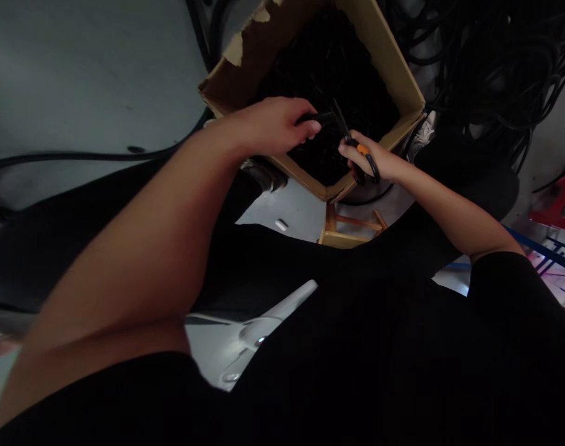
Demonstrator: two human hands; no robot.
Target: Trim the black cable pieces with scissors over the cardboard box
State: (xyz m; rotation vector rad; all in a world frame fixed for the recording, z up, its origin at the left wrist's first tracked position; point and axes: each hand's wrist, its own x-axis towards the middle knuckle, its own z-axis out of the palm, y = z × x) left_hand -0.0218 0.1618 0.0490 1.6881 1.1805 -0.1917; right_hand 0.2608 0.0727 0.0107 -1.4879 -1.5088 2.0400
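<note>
Between my legs stands an open cardboard box [388,56], its inside dark with a mass of small black pieces [331,56]. Over its near left part, my left hand [287,124] pinches a short black strip [320,116], perhaps rubber or cable; its end points toward the right. My right hand [363,155] is wrapped round scissors [362,150] with black and orange handles. The scissor blades [341,118] point up and away, close to the strip's end. I cannot tell whether the blades touch it.
Tangled black cables or hoses [487,68] lie at the upper right, and another black cable [87,157] crosses the grey floor at left. A wooden stool [352,238] is below the box. Red plastic [559,207] shows at far right, a white object [273,316] near my lap.
</note>
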